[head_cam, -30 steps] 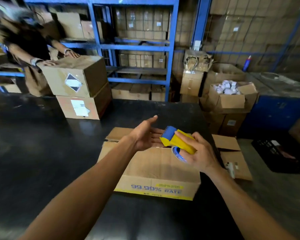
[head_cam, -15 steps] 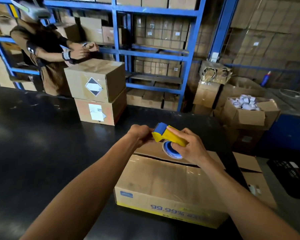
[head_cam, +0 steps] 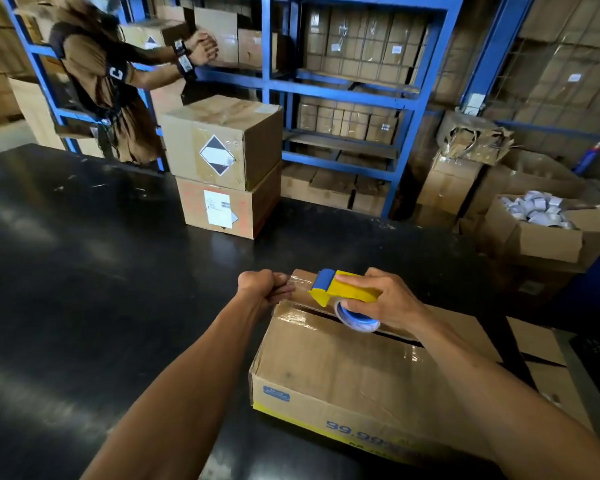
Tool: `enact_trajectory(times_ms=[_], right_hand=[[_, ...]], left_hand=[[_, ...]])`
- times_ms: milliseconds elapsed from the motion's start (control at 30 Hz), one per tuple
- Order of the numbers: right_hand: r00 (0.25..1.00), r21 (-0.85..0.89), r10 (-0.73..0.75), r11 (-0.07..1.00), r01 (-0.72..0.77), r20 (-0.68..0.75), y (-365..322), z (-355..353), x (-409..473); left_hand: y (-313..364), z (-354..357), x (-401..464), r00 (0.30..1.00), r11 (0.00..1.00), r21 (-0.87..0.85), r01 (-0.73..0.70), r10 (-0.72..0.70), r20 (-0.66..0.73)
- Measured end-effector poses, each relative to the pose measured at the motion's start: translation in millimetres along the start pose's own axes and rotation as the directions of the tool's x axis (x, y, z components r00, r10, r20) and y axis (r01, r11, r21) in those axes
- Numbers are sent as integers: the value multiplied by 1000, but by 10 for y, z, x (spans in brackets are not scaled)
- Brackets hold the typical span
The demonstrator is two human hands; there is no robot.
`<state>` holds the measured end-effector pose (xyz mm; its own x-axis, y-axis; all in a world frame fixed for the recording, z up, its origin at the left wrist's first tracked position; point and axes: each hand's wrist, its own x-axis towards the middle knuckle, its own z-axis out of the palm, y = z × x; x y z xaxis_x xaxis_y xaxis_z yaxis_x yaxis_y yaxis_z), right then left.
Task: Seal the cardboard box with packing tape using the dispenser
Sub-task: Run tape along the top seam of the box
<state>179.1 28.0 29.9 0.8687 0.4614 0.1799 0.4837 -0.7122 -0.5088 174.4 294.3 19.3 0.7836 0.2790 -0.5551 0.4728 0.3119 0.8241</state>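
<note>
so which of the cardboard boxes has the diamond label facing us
The upper box of the two-box stack at the table's far edge. The box beneath it carries a white rectangular label mostly covering its diamond.

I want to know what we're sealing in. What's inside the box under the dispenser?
Unseen. The box has its flaps down; the gap under the dispenser shows only dark. The right hand covers part of that gap.

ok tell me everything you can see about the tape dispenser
The tape dispenser has a yellow plastic body, a blue front roller and a blue-cored roll of clear tape beneath. It tilts over the far end of the cardboard box, above its open seam. The right hand grips it; the left hand pinches the pulled-out tape end.
</note>
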Motion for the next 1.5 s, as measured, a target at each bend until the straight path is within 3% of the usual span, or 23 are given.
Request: enact_trajectory(times_ms=[167,300,467,767,967,1033,1133,1267,1333,1400,1500], right_hand=[[997,-56,-2,998,6,73,87,162,3],[993,-170,3,985,17,118,32,282,83],[982,-258,2,965,47,188,31,444,175],[970,-344,-2,935,88,241,-24,459,291],[968,-348,3,933,88,250,-30,446,302],[967,-351,6,932,87,256,-39,443,307],[964,-368,12,926,90,266,-39,446,315],[962,-368,20,926,85,274,-38,441,317],[959,-370,29,925,81,281,-46,438,326],[957,-363,32,929,78,287,-48,433,333],[953,-359,25,929,89,301,-57,418,354]], left_hand=[[-221,-50,106,999,999,30,-36,37,-32],[-362,-57,174,967,966,199,-168,200,-155],[-572,-117,169,932,897,387,-212,305,-197],[-717,-176,360,950,929,355,-106,200,-240],[-800,-227,380,974,947,288,-140,184,-132],[-828,-250,376,971,895,416,-159,218,-97],[-900,-294,346,962,728,666,-161,267,-59],[-923,-255,215,824,435,783,-444,542,167],[-965,-183,188,818,397,773,-495,514,260],[-1031,-147,178,852,412,778,-474,439,286],[-1064,-186,191,846,367,793,-487,424,323]])
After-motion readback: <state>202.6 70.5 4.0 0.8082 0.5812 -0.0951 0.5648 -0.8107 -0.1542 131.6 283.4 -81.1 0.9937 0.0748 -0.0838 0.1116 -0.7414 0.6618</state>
